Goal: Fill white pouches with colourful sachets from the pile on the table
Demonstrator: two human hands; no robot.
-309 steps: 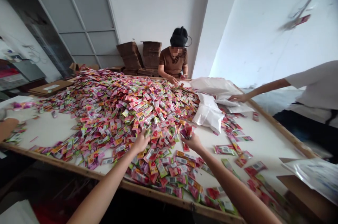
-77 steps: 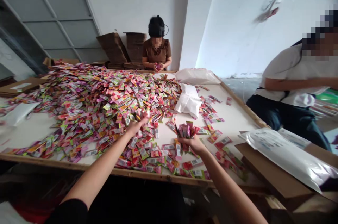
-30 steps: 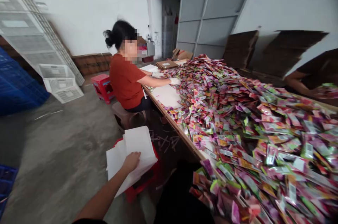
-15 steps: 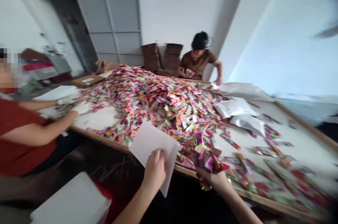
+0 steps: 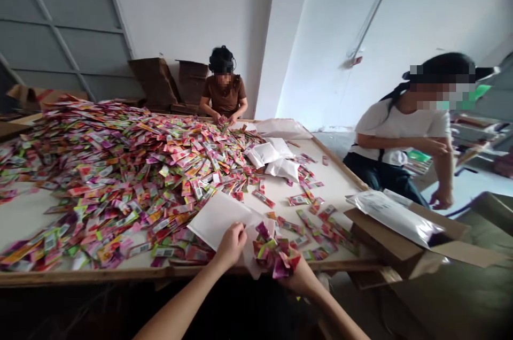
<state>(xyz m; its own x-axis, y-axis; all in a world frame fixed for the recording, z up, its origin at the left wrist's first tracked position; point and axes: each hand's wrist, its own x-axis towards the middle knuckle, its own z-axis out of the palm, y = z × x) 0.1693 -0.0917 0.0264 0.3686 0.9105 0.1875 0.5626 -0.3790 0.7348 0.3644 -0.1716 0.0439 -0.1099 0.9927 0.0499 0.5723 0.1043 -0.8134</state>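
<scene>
White and flat, the envelope (image 5: 218, 219) is held aslant over the near edge of the desk (image 5: 120, 277), its long axis running from far left to near right. The left grip (image 5: 231, 245) pinches it narrowly; the right grip (image 5: 303, 277) wraps a bunch of pink, purple and green packets (image 5: 274, 257).

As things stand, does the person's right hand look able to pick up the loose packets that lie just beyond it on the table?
Probably not easily: the right hand is full with a bunch of packets, although the loose packets lie close beyond it and the way looks free.
</scene>
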